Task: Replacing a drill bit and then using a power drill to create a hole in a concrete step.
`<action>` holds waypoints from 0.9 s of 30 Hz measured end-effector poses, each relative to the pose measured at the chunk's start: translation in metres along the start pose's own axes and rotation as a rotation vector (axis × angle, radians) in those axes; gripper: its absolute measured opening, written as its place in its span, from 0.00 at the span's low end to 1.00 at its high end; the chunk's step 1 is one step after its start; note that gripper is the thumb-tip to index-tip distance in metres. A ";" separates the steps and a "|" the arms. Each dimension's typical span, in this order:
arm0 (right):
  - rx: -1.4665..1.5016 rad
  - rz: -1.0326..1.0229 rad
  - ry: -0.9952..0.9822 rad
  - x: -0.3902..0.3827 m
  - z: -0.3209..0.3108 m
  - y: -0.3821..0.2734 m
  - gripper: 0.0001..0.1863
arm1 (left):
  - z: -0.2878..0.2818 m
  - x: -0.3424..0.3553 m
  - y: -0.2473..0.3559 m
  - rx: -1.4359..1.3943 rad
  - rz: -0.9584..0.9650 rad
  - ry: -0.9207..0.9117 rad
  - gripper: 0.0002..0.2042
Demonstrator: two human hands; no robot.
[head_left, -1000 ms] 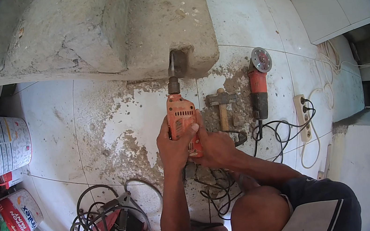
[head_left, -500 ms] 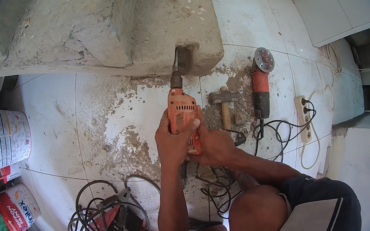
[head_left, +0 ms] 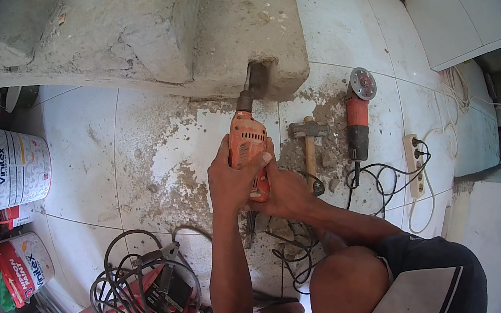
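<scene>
At the far left stand two paint buckets [head_left: 12,167], and nearer the person a tangle of black cable [head_left: 145,293] lies on the tiled floor [head_left: 83,148]. The left hand [head_left: 228,182] wraps its fingers tight around the orange drill [head_left: 248,150] — its bit set into a notch in the concrete block [head_left: 182,31]. The right hand [head_left: 284,193] grips the drill's handle from below. Just right lie a hammer [head_left: 309,148], an angle grinder [head_left: 357,119] and a power strip [head_left: 415,165] — all on the floor.
</scene>
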State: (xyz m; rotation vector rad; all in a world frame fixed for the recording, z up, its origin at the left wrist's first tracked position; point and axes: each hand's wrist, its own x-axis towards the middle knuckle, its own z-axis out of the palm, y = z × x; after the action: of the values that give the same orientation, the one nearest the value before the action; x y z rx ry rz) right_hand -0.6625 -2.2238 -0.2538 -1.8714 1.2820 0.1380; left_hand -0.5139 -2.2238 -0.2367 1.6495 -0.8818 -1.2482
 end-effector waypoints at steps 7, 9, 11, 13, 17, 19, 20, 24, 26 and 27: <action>0.193 -0.040 0.003 -0.004 -0.019 -0.005 0.73 | 0.005 -0.001 0.004 0.061 0.030 0.099 0.35; 0.187 -0.029 -0.062 -0.003 -0.017 0.005 0.76 | 0.015 -0.002 0.012 0.082 -0.012 0.110 0.34; 0.205 -0.073 -0.072 -0.002 -0.011 0.017 0.75 | 0.022 -0.001 0.012 0.100 -0.048 0.136 0.33; 0.214 -0.106 -0.115 -0.006 -0.021 0.028 0.75 | 0.034 -0.008 -0.015 -0.092 -0.062 0.260 0.26; 0.152 -0.078 -0.172 -0.007 -0.040 0.041 0.71 | 0.057 -0.017 -0.026 -0.225 -0.215 0.494 0.22; 0.103 -0.069 -0.196 -0.012 -0.046 0.041 0.71 | 0.057 -0.029 -0.044 -0.397 -0.084 0.457 0.23; 0.109 -0.040 -0.233 -0.012 -0.055 0.040 0.72 | 0.059 -0.028 -0.049 -0.558 0.072 0.427 0.24; -0.064 -0.034 -0.271 -0.016 -0.081 0.047 0.73 | 0.098 -0.035 -0.063 -0.855 0.288 0.336 0.27; -0.134 -0.007 -0.227 -0.019 -0.080 0.044 0.72 | 0.109 -0.026 -0.061 -0.639 0.161 0.412 0.29; -0.192 -0.004 -0.190 -0.019 -0.079 0.044 0.72 | 0.113 -0.025 -0.056 -0.656 0.160 0.387 0.29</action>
State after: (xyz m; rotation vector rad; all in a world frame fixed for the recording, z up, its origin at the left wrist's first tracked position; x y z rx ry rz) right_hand -0.7351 -2.2694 -0.2186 -1.9690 1.1682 0.4403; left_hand -0.6273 -2.2043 -0.2937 1.1967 -0.3037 -0.9244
